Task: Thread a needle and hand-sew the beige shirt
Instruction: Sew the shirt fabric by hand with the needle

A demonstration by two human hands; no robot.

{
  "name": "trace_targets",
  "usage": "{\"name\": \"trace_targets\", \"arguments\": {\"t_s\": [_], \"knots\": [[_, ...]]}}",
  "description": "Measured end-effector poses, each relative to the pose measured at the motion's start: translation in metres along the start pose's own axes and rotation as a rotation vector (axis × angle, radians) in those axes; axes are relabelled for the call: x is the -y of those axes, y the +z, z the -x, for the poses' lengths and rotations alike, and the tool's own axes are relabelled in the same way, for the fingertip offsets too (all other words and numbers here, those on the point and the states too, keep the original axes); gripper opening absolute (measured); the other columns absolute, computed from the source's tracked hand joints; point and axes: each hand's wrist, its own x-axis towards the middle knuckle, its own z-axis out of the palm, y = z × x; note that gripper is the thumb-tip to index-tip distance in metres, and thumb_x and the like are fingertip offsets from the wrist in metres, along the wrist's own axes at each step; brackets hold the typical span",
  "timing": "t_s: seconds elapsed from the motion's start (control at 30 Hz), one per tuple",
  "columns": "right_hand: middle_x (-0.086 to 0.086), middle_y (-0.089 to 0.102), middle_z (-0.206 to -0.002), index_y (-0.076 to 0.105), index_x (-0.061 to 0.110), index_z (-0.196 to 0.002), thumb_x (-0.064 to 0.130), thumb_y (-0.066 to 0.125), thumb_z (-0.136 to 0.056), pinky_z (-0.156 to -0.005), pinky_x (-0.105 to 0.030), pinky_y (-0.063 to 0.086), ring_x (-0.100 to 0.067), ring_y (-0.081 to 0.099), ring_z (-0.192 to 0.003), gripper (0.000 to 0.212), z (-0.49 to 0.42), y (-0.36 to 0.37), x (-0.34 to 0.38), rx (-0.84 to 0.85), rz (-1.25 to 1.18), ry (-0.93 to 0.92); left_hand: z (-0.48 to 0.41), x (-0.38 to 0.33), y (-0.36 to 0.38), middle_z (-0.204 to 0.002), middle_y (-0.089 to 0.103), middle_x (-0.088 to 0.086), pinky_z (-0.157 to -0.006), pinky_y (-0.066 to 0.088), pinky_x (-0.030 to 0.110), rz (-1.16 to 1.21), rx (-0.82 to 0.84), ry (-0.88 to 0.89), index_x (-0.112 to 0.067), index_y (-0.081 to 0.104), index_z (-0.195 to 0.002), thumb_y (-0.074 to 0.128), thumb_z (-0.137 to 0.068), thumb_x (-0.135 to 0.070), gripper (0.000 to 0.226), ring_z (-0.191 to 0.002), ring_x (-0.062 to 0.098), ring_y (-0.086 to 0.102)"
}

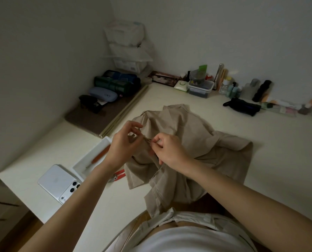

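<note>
The beige shirt point(193, 142) lies crumpled on the white table point(260, 151), one end hanging over the front edge toward my lap. My left hand point(124, 144) is raised over the shirt's left side and pinches a fold of fabric between thumb and fingers. My right hand point(168, 148) is close beside it, with thumb and forefinger pinching a thin needle point(148, 140) at the fabric between the two hands. No thread can be made out in the dim light.
A white tray point(95, 157) with an orange-handled tool sits left of the shirt, red snips point(117, 175) lie at its near end, and a white phone point(60, 182) rests by the table's left edge. Pouches, cases, boxes and bottles line the back walls.
</note>
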Motion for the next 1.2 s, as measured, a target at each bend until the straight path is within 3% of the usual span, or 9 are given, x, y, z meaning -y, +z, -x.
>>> {"name": "trace_targets", "arguments": {"t_s": [0.2, 0.37, 0.5, 0.73, 0.8, 0.9, 1.0, 1.07, 1.2], "knots": [[0.015, 0.056, -0.044, 0.056, 0.011, -0.094, 0.015, 0.048, -0.097, -0.051, -0.016, 0.05, -0.003, 0.055, -0.038, 0.009, 0.0, -0.002, 0.006, 0.023, -0.011, 0.024, 0.001, -0.001, 0.003, -0.093, 0.061, 0.004, -0.064, 0.058, 0.032, -0.019, -0.003, 0.014, -0.015, 0.057, -0.109, 0.065, -0.087, -0.008, 0.024, -0.073, 0.018, 0.065], [-0.006, 0.069, -0.084, 0.052, 0.011, -0.099, 0.017, 0.045, -0.099, -0.039, -0.016, 0.044, -0.003, 0.057, -0.039, 0.009, 0.0, 0.003, 0.01, 0.027, -0.123, 0.096, 0.002, 0.0, 0.005, -0.086, 0.064, 0.002, -0.062, 0.056, 0.028, -0.041, -0.02, 0.032, -0.014, 0.059, -0.105, 0.068, -0.085, -0.009, 0.023, -0.069, 0.013, 0.065], [-0.011, 0.065, -0.099, 0.052, 0.008, -0.111, 0.023, 0.043, -0.1, -0.044, -0.021, 0.052, -0.011, 0.064, -0.057, 0.02, -0.001, 0.009, 0.006, -0.019, -0.197, 0.162, 0.005, -0.003, 0.009, -0.086, 0.064, 0.003, -0.06, 0.053, 0.02, -0.038, 0.004, 0.068, -0.011, 0.06, -0.102, 0.068, -0.085, -0.007, 0.019, -0.067, 0.009, 0.064], [-0.002, 0.063, -0.092, 0.047, 0.014, -0.11, 0.027, 0.035, -0.103, -0.065, -0.024, 0.057, -0.012, 0.064, -0.077, 0.019, -0.003, 0.007, 0.006, -0.062, -0.222, 0.129, 0.003, 0.002, 0.011, -0.093, 0.063, 0.0, -0.067, 0.055, 0.036, -0.086, -0.035, 0.102, -0.015, 0.059, -0.103, 0.06, -0.091, -0.019, 0.013, -0.075, 0.016, 0.062], [0.005, 0.059, -0.088, 0.046, 0.015, -0.107, 0.027, 0.035, -0.102, -0.067, -0.018, 0.053, -0.006, 0.06, -0.078, 0.017, -0.003, 0.005, 0.007, -0.079, -0.199, 0.101, 0.002, 0.002, 0.012, -0.089, 0.063, -0.001, -0.068, 0.055, 0.036, -0.098, -0.049, 0.085, -0.016, 0.061, -0.101, 0.061, -0.091, -0.02, 0.01, -0.076, 0.014, 0.062], [0.003, 0.06, -0.09, 0.047, 0.01, -0.111, 0.027, 0.034, -0.102, -0.072, -0.028, 0.056, -0.012, 0.063, -0.082, 0.023, -0.004, 0.004, 0.008, -0.093, -0.194, 0.092, 0.0, 0.0, 0.017, -0.078, 0.064, 0.0, -0.064, 0.052, 0.03, -0.091, -0.072, 0.076, -0.014, 0.064, -0.092, 0.063, -0.09, -0.021, 0.008, -0.07, 0.011, 0.06], [0.002, 0.059, -0.088, 0.046, 0.011, -0.111, 0.027, 0.034, -0.103, -0.062, -0.027, 0.056, -0.012, 0.062, -0.074, 0.022, -0.007, 0.005, 0.008, -0.069, -0.208, 0.109, -0.001, -0.001, 0.021, -0.071, 0.063, -0.002, -0.058, 0.043, 0.015, -0.09, -0.095, 0.072, -0.013, 0.066, -0.088, 0.065, -0.089, -0.02, 0.007, -0.065, 0.006, 0.058], [0.001, 0.058, -0.085, 0.044, 0.014, -0.106, 0.025, 0.034, -0.103, -0.05, -0.017, 0.048, -0.007, 0.057, -0.063, 0.015, -0.007, 0.005, 0.007, -0.053, -0.215, 0.108, -0.002, 0.0, 0.022, -0.072, 0.064, 0.001, -0.057, 0.045, 0.018, -0.094, -0.112, 0.062, -0.015, 0.066, -0.089, 0.064, -0.089, -0.02, 0.005, -0.065, 0.01, 0.058], [0.005, 0.058, -0.085, 0.042, 0.015, -0.104, 0.018, 0.037, -0.102, -0.055, -0.008, 0.04, 0.0, 0.055, -0.069, 0.006, -0.004, 0.005, 0.0, -0.011, -0.193, 0.093, -0.007, 0.009, 0.018, -0.084, 0.066, -0.007, -0.07, 0.052, 0.03, -0.075, -0.136, 0.038, -0.021, 0.065, -0.093, 0.063, -0.089, -0.019, 0.005, -0.079, 0.012, 0.061]]}}
